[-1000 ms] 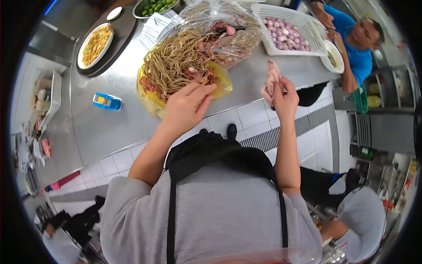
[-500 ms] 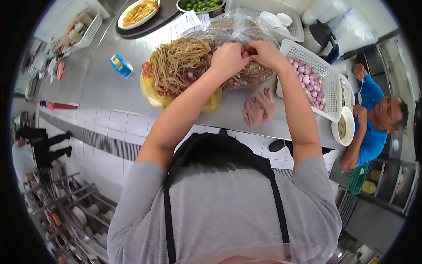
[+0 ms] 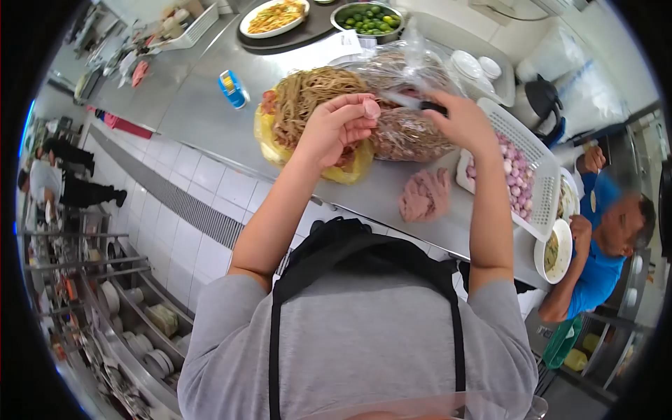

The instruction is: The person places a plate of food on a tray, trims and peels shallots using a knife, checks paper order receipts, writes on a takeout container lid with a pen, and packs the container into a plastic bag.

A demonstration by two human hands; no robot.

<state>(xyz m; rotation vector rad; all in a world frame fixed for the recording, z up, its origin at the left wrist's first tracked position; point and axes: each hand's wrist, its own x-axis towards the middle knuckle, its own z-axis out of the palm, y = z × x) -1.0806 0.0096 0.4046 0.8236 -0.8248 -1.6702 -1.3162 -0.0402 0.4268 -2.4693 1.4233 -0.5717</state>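
Between the thumb and fingers of my left hand [image 3: 330, 136] is a peeled, pale pink shallot [image 3: 372, 108]. My right hand [image 3: 463, 120] grips a small knife [image 3: 435, 107] by its black handle; the blade, smeared by motion, points left toward the shallot. Beneath my left hand, a yellow bag [image 3: 264, 142] holds brown, stringy strands [image 3: 308, 94]. A clear plastic bag [image 3: 413, 136] of reddish-brown pieces lies beneath the knife. To the right of my right forearm, purple shallots [image 3: 516, 183] fill a white perforated basket [image 3: 535, 140].
A crumpled pink cloth-like piece [image 3: 424, 196] lies near the steel table's [image 3: 210, 133] front edge. A blue container [image 3: 232, 89], a plate of food [image 3: 274, 28] and a bowl of limes [image 3: 367, 21] stand farther back. A co-worker in blue [image 3: 595, 245] holds a bowl [image 3: 553, 259] at right.
My hands were together over the clear bag; now they are apart, the left showing the shallot and the right the knife. The view has shifted, with table objects lower and farther right.
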